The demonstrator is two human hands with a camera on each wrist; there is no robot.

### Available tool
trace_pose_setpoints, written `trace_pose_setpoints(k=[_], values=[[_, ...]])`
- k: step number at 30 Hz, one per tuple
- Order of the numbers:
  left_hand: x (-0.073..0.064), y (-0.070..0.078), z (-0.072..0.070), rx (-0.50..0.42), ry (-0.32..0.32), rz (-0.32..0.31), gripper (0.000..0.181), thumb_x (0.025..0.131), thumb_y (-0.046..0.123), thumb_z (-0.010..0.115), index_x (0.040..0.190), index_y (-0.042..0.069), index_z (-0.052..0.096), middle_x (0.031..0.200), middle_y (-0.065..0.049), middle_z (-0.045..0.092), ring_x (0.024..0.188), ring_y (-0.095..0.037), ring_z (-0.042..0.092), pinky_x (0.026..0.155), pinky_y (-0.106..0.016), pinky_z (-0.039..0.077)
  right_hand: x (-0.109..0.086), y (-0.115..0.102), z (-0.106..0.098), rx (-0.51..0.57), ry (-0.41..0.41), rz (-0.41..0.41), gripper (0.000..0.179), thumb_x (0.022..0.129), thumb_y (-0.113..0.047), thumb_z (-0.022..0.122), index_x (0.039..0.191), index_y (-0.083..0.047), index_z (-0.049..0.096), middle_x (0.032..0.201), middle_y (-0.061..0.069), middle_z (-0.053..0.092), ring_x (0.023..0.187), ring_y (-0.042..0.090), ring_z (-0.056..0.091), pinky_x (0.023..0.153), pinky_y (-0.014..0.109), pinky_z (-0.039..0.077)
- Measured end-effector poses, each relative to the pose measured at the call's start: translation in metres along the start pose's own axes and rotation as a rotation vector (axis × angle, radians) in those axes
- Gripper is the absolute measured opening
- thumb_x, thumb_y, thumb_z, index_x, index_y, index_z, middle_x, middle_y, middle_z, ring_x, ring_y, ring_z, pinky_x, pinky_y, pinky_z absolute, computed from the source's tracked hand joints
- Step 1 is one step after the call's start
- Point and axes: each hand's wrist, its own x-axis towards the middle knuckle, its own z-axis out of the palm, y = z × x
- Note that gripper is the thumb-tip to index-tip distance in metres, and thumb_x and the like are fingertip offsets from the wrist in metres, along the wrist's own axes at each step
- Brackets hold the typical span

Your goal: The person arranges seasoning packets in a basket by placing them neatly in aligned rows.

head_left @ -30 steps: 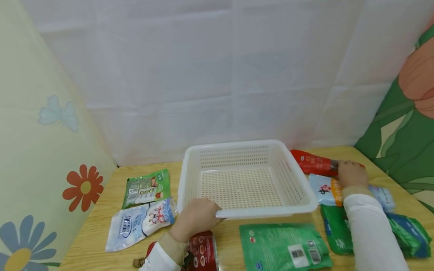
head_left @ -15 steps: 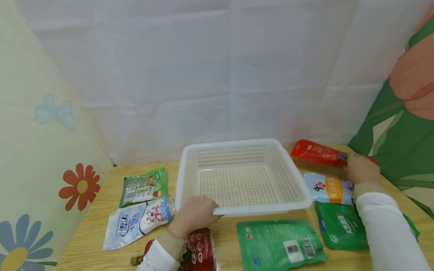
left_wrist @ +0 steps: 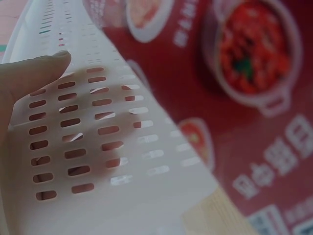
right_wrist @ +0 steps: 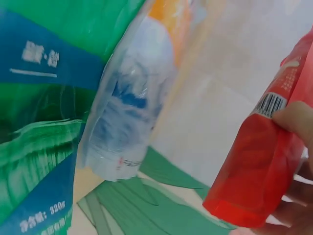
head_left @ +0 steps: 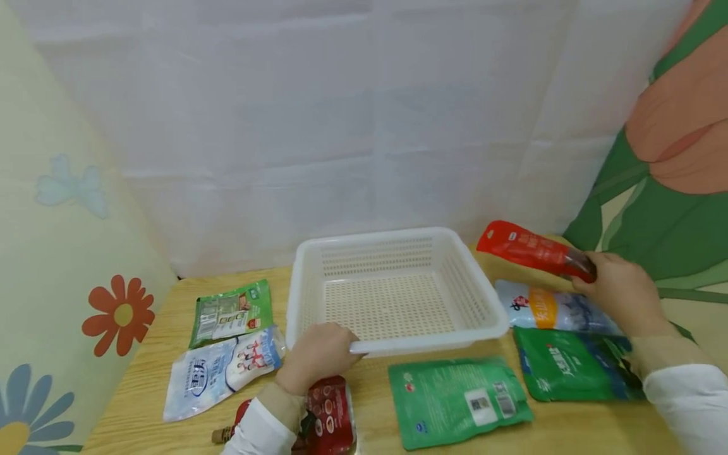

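Note:
A white plastic basket (head_left: 398, 344) stands at the back middle of the table. My left hand (head_left: 323, 354) grips its rim at the front left corner; the left wrist view shows the thumb (left_wrist: 39, 71) on the slotted wall. My right hand (head_left: 622, 291) holds a red pouch (head_left: 526, 246) by one end, raised off the table to the right of the basket. In the right wrist view, thumb and fingers close around this pouch (right_wrist: 264, 152). Below it lie a white-and-orange packet (head_left: 548, 306) and a green packet (head_left: 569, 363).
Another green packet (head_left: 455, 401) lies in front of the basket. Left of the basket are a green packet (head_left: 233, 313) and a white-and-blue packet (head_left: 222, 373). A dark red packet (head_left: 332, 411) lies partly under my left forearm. White cloth (head_left: 318, 126) hangs behind the table.
My right hand has lifted the red pouch off the table and drawn it up and toward me. The left hand has kept its grip on the basket rim, and the head view has shifted slightly right.

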Motion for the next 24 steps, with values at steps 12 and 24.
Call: trace_pose_setpoints(k=[12, 24], values=[[-0.001, 0.001, -0.004, -0.017, -0.012, -0.001, 0.037, 0.088, 0.039, 0.061, 0.057, 0.019, 0.056, 0.055, 0.004, 0.057, 0.048, -0.009, 0.046, 0.047, -0.026, 0.042, -0.04, -0.057, -0.02, 0.027, 0.314, -0.133, 0.056, 0.066, -0.004, 0.081, 0.114, 0.014, 0.057, 0.097, 0.038, 0.057, 0.071, 0.049, 0.058, 0.061, 0.062, 0.048], [-0.004, -0.002, -0.006, -0.126, -0.086, -0.01, 0.05, 0.087, 0.063, 0.049, 0.08, 0.018, 0.069, 0.067, 0.003, 0.066, 0.054, -0.008, 0.054, 0.051, -0.023, 0.042, -0.064, -0.11, -0.029, 0.066, 0.395, -0.215, 0.095, 0.086, -0.074, 0.021, 0.11, 0.008, 0.064, 0.097, 0.031, 0.064, 0.069, 0.044, 0.061, 0.057, 0.057, 0.05]])
